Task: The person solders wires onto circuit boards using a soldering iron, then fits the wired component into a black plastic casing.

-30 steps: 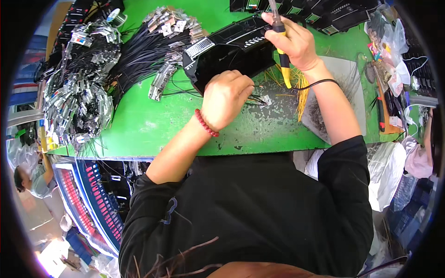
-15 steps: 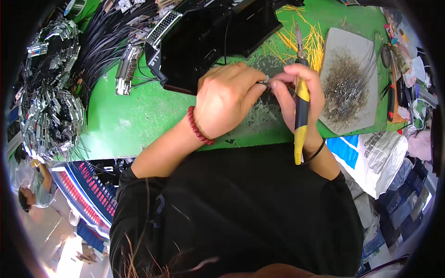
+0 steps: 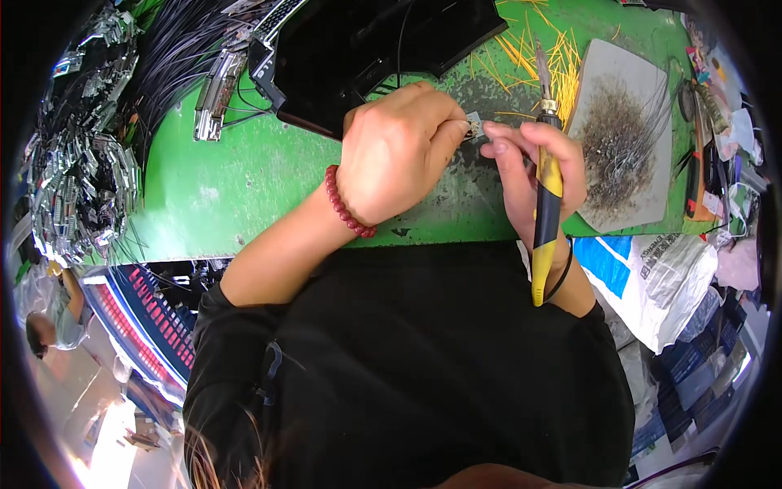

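Right hand (image 3: 521, 191) is gripping a yellow-and-black soldering iron (image 3: 548, 204); whether left hand (image 3: 391, 155) is grasping anything, I cannot tell; a white bag (image 3: 664, 285) is bearing dark print.

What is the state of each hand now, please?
Left hand: closed in a pinch; whether it holds something cannot be told.
Right hand: holding the yellow-and-black soldering iron.

Dark print (image 3: 654, 259) on white-blue sack (image 3: 664, 289); small pale marks (image 3: 260, 70) on black housing (image 3: 350, 61).
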Demonstrator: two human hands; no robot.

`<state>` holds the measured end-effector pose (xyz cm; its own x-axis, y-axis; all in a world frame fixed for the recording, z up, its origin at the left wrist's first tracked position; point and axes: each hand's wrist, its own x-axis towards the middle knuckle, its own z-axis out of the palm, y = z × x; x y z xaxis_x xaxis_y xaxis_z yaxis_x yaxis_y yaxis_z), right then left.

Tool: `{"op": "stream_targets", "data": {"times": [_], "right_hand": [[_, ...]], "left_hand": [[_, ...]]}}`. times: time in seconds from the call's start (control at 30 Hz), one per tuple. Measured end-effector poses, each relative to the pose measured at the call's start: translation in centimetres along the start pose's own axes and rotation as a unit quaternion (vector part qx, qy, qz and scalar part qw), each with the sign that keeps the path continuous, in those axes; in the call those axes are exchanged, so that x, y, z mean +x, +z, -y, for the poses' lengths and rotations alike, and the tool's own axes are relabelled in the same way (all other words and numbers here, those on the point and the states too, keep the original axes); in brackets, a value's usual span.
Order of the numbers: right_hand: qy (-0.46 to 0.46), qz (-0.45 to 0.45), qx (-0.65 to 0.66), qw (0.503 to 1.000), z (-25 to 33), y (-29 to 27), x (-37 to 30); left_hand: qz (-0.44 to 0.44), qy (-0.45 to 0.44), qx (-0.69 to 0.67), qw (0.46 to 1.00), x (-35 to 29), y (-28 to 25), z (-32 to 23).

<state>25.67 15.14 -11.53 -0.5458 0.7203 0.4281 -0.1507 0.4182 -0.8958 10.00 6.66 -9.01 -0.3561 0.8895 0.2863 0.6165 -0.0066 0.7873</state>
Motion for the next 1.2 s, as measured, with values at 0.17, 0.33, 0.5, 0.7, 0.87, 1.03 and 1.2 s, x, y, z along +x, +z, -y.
{"op": "stream_targets", "data": {"times": [0.17, 0.33, 0.5, 0.7, 0.87, 1.03, 1.2], "right_hand": [[-0.018, -0.009, -0.007, 1.000, -0.6, 0.2, -0.3], [-0.049, 0.030, -0.043, 0.997, -0.8, 0.1, -0.4], [-0.028, -0.003, -0.009, 1.000, -0.5, -0.6, 0.3], [-0.022, 0.022, -0.031, 0.999, -0.5, -0.2, 0.2], [-0.045, 0.019, -0.018, 0.999, -0.5, -0.2, 0.2], [-0.084, 0.020, -0.030, 0.996, -0.7, -0.1, 1.1], [-0.086, 0.056, -0.054, 0.993, -0.7, 0.0, 1.3]], "left_hand": [[0.002, -0.002, 0.010, 1.000, -0.1, 0.0, 0.0], [0.009, -0.010, 0.018, 1.000, -0.1, 0.0, 0.1], [0.032, -0.018, 0.011, 0.999, -0.1, -0.2, 0.1], [0.038, -0.021, 0.000, 0.999, -0.3, -0.3, 0.1], [0.032, -0.021, -0.014, 0.999, -0.2, -0.3, 0.3], [0.041, -0.016, -0.001, 0.999, -0.3, -0.4, 0.4], [0.047, -0.006, 0.010, 0.999, -0.4, -0.4, 0.3]]}}
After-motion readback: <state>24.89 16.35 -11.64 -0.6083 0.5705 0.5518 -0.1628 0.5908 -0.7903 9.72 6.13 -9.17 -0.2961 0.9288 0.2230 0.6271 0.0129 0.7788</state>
